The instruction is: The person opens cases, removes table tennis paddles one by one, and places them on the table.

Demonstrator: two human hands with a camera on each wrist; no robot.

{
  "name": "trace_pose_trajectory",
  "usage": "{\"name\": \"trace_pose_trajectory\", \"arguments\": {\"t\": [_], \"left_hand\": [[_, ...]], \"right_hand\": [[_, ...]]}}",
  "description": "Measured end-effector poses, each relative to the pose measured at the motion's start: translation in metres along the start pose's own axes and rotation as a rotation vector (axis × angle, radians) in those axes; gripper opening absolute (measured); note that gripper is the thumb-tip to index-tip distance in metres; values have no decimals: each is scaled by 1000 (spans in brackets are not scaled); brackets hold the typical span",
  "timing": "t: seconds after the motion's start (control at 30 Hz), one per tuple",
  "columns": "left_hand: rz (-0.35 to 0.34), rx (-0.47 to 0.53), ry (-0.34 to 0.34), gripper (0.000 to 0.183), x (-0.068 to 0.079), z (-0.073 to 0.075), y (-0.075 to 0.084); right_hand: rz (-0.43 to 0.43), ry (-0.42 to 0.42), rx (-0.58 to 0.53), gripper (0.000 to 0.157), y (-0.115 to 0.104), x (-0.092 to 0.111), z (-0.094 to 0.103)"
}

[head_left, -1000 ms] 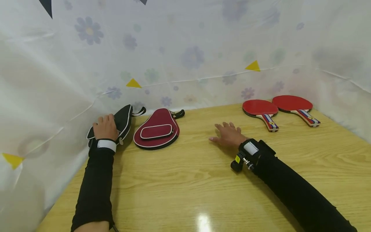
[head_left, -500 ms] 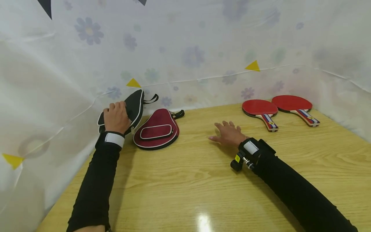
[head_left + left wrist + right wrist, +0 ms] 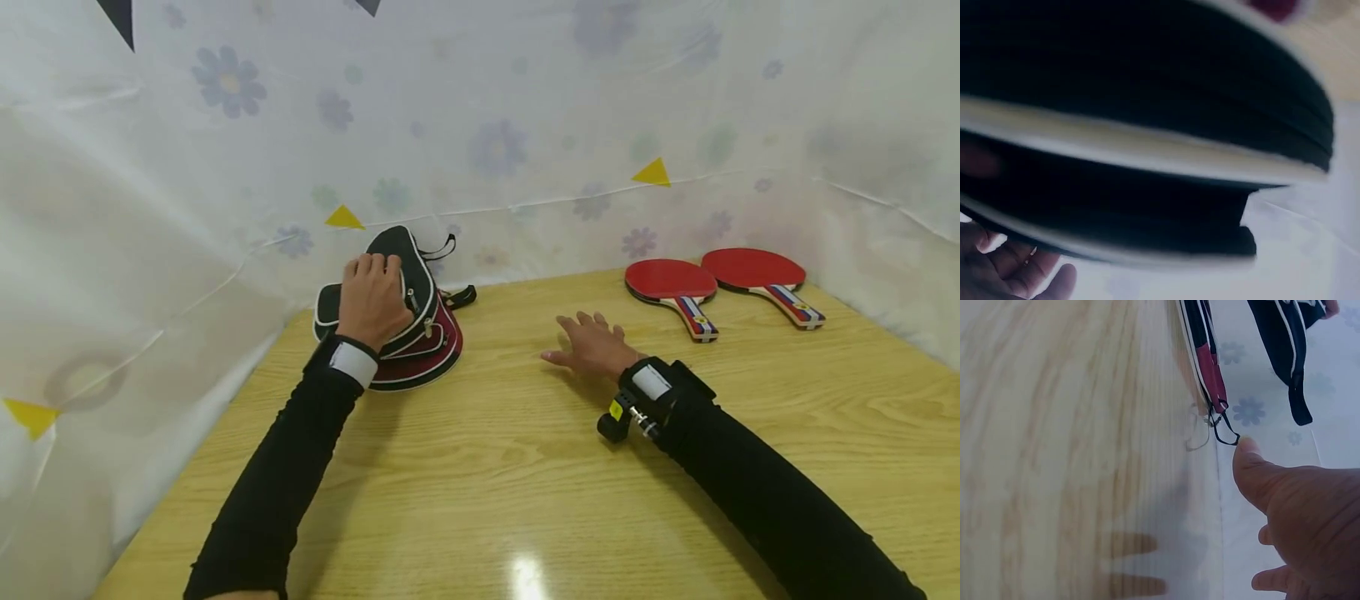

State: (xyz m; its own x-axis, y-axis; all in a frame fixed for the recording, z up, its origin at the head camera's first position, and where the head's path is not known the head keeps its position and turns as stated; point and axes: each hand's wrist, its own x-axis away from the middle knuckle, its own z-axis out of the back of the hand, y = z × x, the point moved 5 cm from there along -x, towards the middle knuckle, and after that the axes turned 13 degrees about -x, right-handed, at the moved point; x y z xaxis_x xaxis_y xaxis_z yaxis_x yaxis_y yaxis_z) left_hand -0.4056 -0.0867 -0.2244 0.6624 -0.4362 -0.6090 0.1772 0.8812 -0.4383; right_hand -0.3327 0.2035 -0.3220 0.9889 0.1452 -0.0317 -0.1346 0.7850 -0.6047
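Observation:
My left hand [image 3: 371,302] grips a black table tennis bat case [image 3: 393,243] with white piping, its fingers curled round the front pocket. The case is raised and tilted above a maroon bat case [image 3: 429,365], covering much of it. Close up in the left wrist view, the black case [image 3: 1147,56] fills most of the picture, with some fingers at lower left. My right hand [image 3: 594,348] is held low at the table's middle, fingers spread and holding nothing. In the right wrist view, the maroon case [image 3: 1211,378] and the raised black case [image 3: 1272,340] appear beyond the thumb.
Two red table tennis bats, one nearer [image 3: 670,278] and one farther right [image 3: 753,267], lie at the back right of the wooden table [image 3: 465,492]. A pale flowered sheet [image 3: 495,100] hangs behind and at the sides.
My left hand has lifted the black bat case from the far left and carried it right, over the maroon one. The right hand has stayed in place.

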Motion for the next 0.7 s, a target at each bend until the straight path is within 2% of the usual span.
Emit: {"name": "trace_pose_trajectory", "arguments": {"t": [0.23,0.33,0.4,0.53,0.63,0.7], "left_hand": [[-43,52,-12,55,-7,19,66],[-69,66,-3,56,-7,24,99],[-92,71,7,55,-5,28,121],[-127,72,-5,55,-4,35,160],[-138,69,-33,57,-6,38,182],[-143,65,-49,58,-6,40,193]], "right_hand": [[1,40,6,76,3,3,6],[-20,89,-2,74,6,3,11],[-37,141,-8,70,8,3,14],[-50,300,-30,63,12,2,25],[-36,414,-41,60,14,3,33],[-27,455,-44,60,15,3,37]]}}
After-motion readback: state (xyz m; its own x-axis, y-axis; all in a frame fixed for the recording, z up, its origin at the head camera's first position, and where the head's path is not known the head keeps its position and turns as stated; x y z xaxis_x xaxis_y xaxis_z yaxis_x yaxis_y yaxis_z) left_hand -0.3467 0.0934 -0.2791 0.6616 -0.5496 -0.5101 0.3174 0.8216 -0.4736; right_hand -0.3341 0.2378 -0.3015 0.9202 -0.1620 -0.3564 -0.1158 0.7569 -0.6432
